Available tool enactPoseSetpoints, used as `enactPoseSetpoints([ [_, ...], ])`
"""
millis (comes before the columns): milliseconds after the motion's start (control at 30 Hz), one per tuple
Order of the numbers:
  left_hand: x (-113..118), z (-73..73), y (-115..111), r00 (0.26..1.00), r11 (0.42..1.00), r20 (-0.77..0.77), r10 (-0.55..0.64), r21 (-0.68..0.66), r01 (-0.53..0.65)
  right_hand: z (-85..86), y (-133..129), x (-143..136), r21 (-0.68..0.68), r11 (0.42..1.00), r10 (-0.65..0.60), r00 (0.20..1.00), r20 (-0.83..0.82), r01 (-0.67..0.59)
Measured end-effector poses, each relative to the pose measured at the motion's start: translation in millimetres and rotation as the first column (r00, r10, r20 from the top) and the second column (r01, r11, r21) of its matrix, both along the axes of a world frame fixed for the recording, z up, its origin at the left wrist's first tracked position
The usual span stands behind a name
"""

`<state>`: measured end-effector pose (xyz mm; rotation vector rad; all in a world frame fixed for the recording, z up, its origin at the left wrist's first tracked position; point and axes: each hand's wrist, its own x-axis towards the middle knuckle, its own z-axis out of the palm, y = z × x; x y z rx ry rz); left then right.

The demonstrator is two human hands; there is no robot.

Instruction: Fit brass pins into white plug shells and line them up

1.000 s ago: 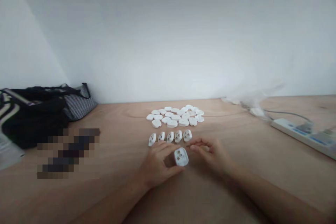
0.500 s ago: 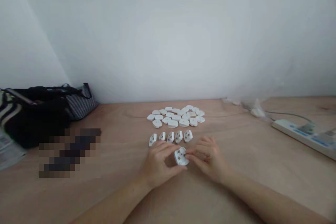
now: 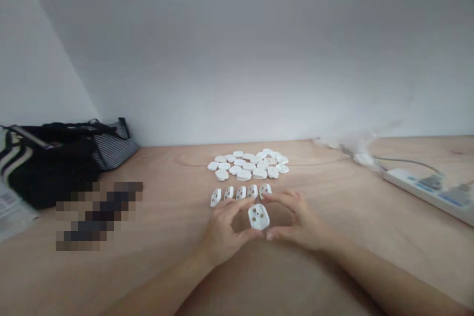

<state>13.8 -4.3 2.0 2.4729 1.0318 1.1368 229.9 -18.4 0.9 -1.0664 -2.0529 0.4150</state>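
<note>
Left hand (image 3: 226,226) grips a white plug shell (image 3: 258,217); whether right hand (image 3: 305,222) does, I can't tell. Five shells (image 3: 241,193) stand rowed, far cluster (image 3: 248,166) loose.

Plain indoor workspace — wooden tabletop (image 3: 355,202), power strip (image 3: 439,197), pale wall (image 3: 237,59).

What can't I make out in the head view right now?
All in the head view:
White plug: far side, hidden by its own front.
Right hand: contact with the plug, too blurred.
Dark thing at left: masked by pixel blocks.
Power strip: right end, cut off by picture edge.
</note>
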Motion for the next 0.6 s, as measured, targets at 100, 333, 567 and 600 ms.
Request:
enactPoseSetpoints([
  [100,0.2,-2.3,-0.3,1.000,0.999,0.023,-0.009,-0.047,0.010,-3.6,0.0,-4.9,-0.100,0.992,0.063,0.994,-0.087,-0.072],
  [333,0.0,-0.5,0.2,0.999,0.994,0.007,-0.039,-0.105,0.040,-3.2,1.5,-8.4,-0.194,0.959,0.144,0.943,-0.299,-0.207],
  [567,-5.7,7.0,-1.1,0.858,0.937,-0.397,-0.327,-0.254,0.240,-13.1,39.2,35.2,-0.005,0.982,-0.183,0.949,-0.258,0.188],
  [600,-6.2,7.9,-1.6,0.839,0.932,-0.424,-0.341,-0.269,0.243,-16.9,44.3,39.8,0.003,0.979,-0.196,0.949,-0.248,0.203],
])
